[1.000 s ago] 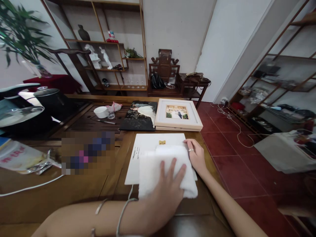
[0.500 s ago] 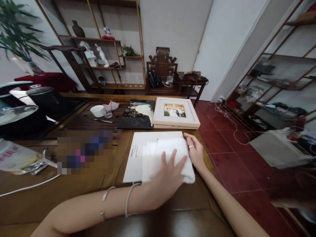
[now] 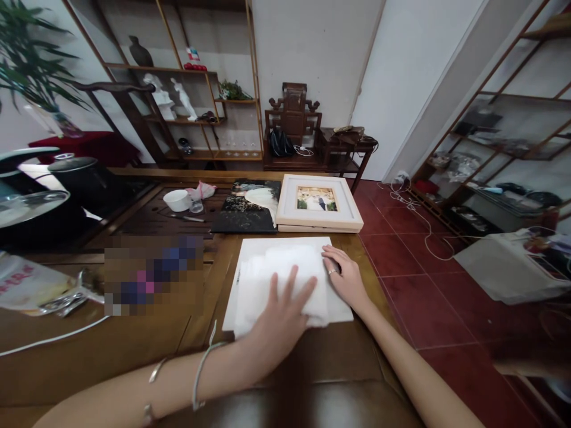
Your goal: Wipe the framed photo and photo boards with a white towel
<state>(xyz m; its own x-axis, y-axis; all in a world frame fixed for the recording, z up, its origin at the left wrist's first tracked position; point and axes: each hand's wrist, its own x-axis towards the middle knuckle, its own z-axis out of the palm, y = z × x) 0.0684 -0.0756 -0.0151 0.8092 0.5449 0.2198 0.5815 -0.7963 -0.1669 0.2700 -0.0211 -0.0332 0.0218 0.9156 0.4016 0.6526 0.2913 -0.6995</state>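
A flat white board [image 3: 250, 252] lies on the wooden table [image 3: 134, 345] in front of me. A folded white cloth [image 3: 276, 273] rests on top of it. My left hand [image 3: 279, 318] presses flat on the cloth with fingers spread. My right hand [image 3: 345, 279], wearing a ring, rests on the board's right edge beside the cloth. Beyond the board lie a white picture frame [image 3: 319, 205] and a dark photo print [image 3: 250, 208].
A white cup [image 3: 177, 200] and small items sit on a dark tea tray at the back left. A black kettle [image 3: 84, 175] stands far left, a packet [image 3: 31, 285] near the left edge. The table's right edge drops to a red tiled floor [image 3: 414, 279] with cables.
My left hand has slid the cloth leftwards across the board. My right hand has shifted slightly left along the board's right edge.
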